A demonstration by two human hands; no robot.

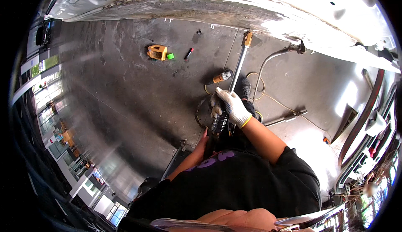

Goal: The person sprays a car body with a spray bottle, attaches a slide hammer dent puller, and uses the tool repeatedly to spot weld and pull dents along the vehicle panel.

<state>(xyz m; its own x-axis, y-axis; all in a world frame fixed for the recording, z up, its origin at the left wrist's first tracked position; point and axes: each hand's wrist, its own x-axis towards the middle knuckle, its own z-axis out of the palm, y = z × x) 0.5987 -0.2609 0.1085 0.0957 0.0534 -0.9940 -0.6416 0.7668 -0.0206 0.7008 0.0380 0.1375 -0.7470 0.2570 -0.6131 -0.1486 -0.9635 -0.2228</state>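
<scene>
My right hand (235,108), in a white knitted glove with a yellow cuff, is closed around a long metal rod tool (239,67). The rod runs away from me to a brass-coloured end piece (248,39), which meets the lower edge of a white vehicle body (289,5); whether it is fastened there I cannot make out. Below the glove, the tool has a dark, ribbed, coil-like section (219,124). My left hand (204,136) is low beside that section, mostly hidden, and its fingers cannot be made out.
An orange angle grinder (221,77) lies on the floor left of my shoe (246,88). A cut-open yellow jug (157,52), green block (170,56) and red-black marker (189,54) lie farther left. Rightward are a curved bar (264,64), looped cable (279,102) and metal bar (289,117).
</scene>
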